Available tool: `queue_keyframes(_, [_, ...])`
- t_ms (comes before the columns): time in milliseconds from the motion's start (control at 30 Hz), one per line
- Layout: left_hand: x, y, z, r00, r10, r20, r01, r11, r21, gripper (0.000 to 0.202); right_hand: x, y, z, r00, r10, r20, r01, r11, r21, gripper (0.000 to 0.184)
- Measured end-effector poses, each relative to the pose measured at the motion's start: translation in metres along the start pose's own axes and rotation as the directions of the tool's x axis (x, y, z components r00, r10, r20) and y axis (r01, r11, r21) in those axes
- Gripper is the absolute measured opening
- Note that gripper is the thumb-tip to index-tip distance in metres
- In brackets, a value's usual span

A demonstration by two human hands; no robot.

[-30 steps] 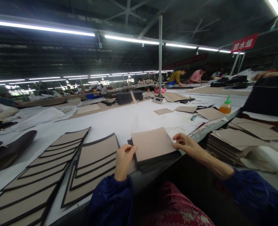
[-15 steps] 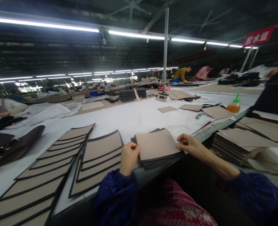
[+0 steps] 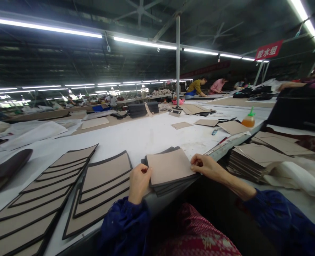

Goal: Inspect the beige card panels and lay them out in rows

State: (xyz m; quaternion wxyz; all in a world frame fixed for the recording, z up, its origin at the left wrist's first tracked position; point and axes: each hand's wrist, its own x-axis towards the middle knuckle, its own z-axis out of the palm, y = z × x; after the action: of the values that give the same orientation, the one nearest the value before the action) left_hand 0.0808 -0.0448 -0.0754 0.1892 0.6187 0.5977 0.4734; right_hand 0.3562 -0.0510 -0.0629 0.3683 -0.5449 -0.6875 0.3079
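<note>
A stack of dark-backed panels with a tan top sheet [image 3: 168,165] lies at the near edge of the white table [image 3: 146,135]. My left hand [image 3: 138,182] is curled and pinches the top sheet's left edge. My right hand [image 3: 206,167] pinches its right edge, fingers closed. Two fanned rows of tan panels with black borders [image 3: 66,185] lie to the left of the stack.
An orange glue bottle with a green cap [image 3: 248,120] stands at the right. More tan sheets [image 3: 253,158] are piled on a lower surface to the right. Dark stacks [image 3: 138,109] sit farther back. Other people [image 3: 197,87] work at distant tables. A metal post [image 3: 178,60] rises from the table.
The top tan sheet has slid slightly over the stack, so dark panels now show behind its far edge. Both hands stay on its edges. The view has shifted a little.
</note>
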Motion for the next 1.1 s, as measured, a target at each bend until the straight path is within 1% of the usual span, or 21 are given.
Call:
queue_keyframes(267, [0.0,0.003,-0.001,1.0,-0.014,0.023,0.014,1.0,0.001,0.017,-0.001,-0.003,-0.002,0.997,0.01,0.072,-0.006,0.998,-0.061,0.01])
queue_keyframes(433, [0.0,0.003,-0.002,0.999,-0.021,0.028,0.02,0.999,0.024,0.017,-0.002,-0.01,-0.004,0.996,0.014,0.085,-0.006,0.996,-0.094,0.013])
queue_keyframes(633, [0.0,0.003,-0.001,0.999,-0.022,0.04,0.021,0.999,0.04,0.015,-0.002,-0.017,-0.006,0.994,0.014,0.108,0.009,0.977,-0.211,0.019])
queue_keyframes(800, [0.001,0.002,0.001,0.999,-0.03,0.044,0.027,0.996,0.085,0.015,-0.001,-0.017,-0.007,0.99,-0.005,0.142,0.045,0.96,-0.278,0.024])
queue_keyframes(1100, [-0.001,0.003,-0.001,0.998,0.003,0.062,-0.009,0.995,0.096,0.016,0.001,-0.018,-0.009,0.981,-0.025,0.193,0.094,0.929,-0.358,0.026])
